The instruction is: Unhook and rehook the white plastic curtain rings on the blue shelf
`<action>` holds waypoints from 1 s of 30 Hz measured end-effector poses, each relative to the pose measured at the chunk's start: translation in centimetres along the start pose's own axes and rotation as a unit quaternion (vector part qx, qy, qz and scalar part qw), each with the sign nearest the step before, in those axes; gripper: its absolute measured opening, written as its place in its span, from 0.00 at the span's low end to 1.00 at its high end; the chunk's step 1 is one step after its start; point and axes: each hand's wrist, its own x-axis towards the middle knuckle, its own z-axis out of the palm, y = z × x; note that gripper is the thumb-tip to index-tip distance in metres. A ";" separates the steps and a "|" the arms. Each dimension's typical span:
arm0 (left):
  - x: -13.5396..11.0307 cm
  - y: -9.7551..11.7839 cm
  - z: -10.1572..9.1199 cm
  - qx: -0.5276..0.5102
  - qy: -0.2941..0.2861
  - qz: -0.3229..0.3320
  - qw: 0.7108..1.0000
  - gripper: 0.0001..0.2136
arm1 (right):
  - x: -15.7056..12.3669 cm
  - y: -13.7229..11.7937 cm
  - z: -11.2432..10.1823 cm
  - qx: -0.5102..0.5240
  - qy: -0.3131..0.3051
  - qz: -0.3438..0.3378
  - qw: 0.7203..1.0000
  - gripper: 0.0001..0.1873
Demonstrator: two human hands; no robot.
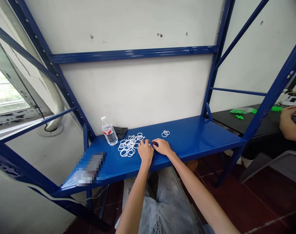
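My left hand (145, 151) lies palm down on the blue steel shelf (199, 136), its fingertips at the right edge of a loose heap of white plastic rings (128, 146). My right hand (162, 147) sits just beside it, with fingers pointing left towards the heap. Its fingertips are close to a ring, and the hands hide whether either one grips anything. A small linked cluster of white rings (165, 133) lies farther right, apart from both hands.
A water bottle (109, 131) and a black cloth (120, 131) stand behind the heap. A pixelated object (91, 169) lies at the shelf's left end. Blue rack uprights (213, 65) frame the shelf. At right, a co-worker's hand (290, 113) rests near green parts (240, 111) on a black table.
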 end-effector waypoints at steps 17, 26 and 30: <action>0.5 -0.4 -0.3 -0.164 -0.104 0.011 0.981 0.07 | 0.4 0.5 0.5 -0.011 0.015 0.056 0.998 0.10; 0.6 -0.2 -0.2 -0.106 -0.142 0.003 0.984 0.07 | 0.4 0.1 0.7 -0.066 0.024 0.076 0.995 0.16; 0.5 0.0 -0.2 -0.097 -0.137 0.014 0.986 0.15 | 0.1 -0.3 0.4 -0.089 -0.004 0.016 0.996 0.16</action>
